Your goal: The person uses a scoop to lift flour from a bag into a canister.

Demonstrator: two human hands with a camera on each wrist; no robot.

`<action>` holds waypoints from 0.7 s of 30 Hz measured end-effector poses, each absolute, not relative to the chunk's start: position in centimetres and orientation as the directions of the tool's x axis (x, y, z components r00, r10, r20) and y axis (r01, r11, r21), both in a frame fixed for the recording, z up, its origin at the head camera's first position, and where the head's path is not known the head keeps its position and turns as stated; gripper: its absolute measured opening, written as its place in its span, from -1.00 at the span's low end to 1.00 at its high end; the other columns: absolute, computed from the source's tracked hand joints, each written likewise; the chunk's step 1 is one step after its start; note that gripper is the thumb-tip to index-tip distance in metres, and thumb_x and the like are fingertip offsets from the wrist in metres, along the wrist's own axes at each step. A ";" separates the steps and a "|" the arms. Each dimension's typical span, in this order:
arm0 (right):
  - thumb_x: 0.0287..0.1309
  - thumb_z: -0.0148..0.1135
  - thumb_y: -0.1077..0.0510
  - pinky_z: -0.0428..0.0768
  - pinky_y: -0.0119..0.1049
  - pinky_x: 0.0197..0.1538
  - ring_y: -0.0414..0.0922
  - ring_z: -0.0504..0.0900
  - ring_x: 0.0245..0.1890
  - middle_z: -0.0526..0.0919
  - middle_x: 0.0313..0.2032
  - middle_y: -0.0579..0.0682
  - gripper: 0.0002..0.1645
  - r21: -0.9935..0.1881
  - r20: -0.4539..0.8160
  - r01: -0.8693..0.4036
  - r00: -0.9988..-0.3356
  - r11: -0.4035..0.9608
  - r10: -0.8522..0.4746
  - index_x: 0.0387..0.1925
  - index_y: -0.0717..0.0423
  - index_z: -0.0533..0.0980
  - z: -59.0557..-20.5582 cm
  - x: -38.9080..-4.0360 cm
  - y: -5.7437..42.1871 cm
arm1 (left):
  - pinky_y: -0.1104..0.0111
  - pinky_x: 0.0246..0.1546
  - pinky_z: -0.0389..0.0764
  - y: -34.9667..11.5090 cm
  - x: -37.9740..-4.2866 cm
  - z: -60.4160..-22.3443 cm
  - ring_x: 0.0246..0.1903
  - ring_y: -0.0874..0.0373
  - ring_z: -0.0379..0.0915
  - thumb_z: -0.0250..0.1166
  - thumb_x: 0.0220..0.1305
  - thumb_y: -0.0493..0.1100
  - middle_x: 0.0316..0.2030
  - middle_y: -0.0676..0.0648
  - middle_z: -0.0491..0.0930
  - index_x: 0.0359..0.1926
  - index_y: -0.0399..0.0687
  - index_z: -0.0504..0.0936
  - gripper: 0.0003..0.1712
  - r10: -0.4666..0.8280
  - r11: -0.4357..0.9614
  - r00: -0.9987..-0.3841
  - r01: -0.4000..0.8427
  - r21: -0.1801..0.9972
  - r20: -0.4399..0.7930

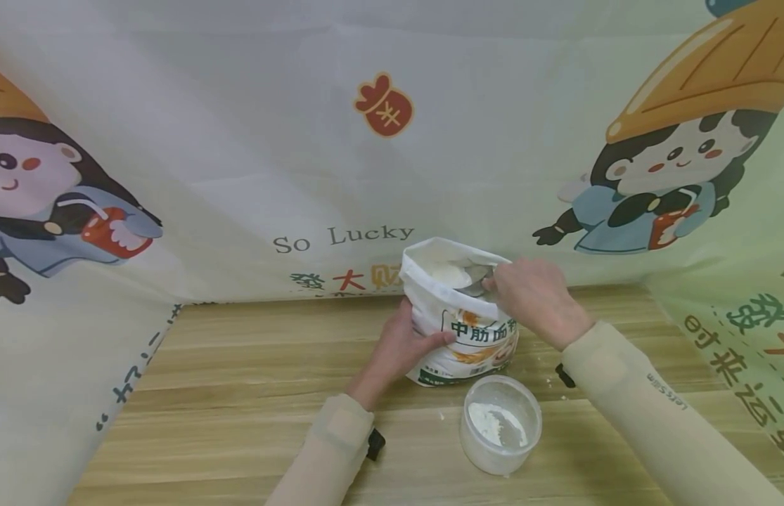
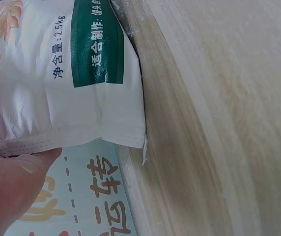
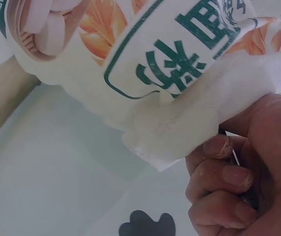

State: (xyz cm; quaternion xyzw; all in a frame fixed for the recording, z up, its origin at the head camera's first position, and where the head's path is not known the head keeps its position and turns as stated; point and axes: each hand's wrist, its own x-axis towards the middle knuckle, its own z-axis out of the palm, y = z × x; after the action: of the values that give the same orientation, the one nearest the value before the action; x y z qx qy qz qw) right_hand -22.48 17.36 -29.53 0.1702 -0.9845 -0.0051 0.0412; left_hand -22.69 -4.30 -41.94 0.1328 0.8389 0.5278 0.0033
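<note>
A white flour bag (image 1: pixel 461 330) with green and orange print stands upright, its top folded open and white flour (image 1: pixel 447 274) inside. My left hand (image 1: pixel 401 344) grips the bag's left side, thumb across the front; in the left wrist view that hand (image 2: pixel 13 182) is at the bag's stitched edge. Over the right rim, my right hand (image 1: pixel 537 299) holds a metal spoon (image 1: pixel 475 277) whose bowl is inside the bag's mouth. Curled fingers (image 3: pixel 224 179) cover most of the handle in the right wrist view. In front of the bag sits a clear round tub (image 1: pixel 500 460) with some flour in it.
The wooden table (image 1: pixel 240 393) carries small specks of flour to the right of the bag. A printed cloth backdrop (image 1: pixel 271 140) rises close behind the bag and along both sides.
</note>
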 end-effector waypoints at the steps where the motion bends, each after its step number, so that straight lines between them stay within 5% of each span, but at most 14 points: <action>1: 0.50 0.19 0.01 0.24 -0.37 -0.66 -0.19 0.24 -0.70 0.26 -0.74 -0.12 -0.48 0.018 0.085 -0.339 -0.937 0.941 -0.339 -0.65 0.05 0.47 -29.6 -22.5 17.4 | 0.05 0.17 0.59 -4.3 -22.7 -41.9 0.04 -0.05 0.59 0.62 0.11 0.02 0.06 -0.17 0.63 0.42 -0.13 0.29 -0.02 0.227 0.408 -0.965 0.220 0.886 0.135; 21: 0.52 0.16 0.01 0.26 -0.31 -0.61 -0.13 0.31 -0.66 0.30 -0.70 -0.08 -0.48 -0.082 0.126 -0.338 -0.937 0.937 -0.327 -0.64 0.01 0.38 -30.9 -23.0 17.8 | 0.05 0.14 0.60 -4.2 -22.8 -41.9 0.02 -0.06 0.59 0.62 0.10 -0.02 0.04 -0.19 0.63 0.41 -0.17 0.29 -0.02 0.219 0.428 -0.967 0.216 0.878 0.131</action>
State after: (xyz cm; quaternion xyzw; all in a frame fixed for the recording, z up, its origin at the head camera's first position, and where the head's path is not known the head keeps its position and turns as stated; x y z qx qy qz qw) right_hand -23.03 17.85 -30.88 0.1693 -0.9827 0.0512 0.0551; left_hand -22.79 -4.15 -41.89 0.1289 0.8450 0.5191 0.0015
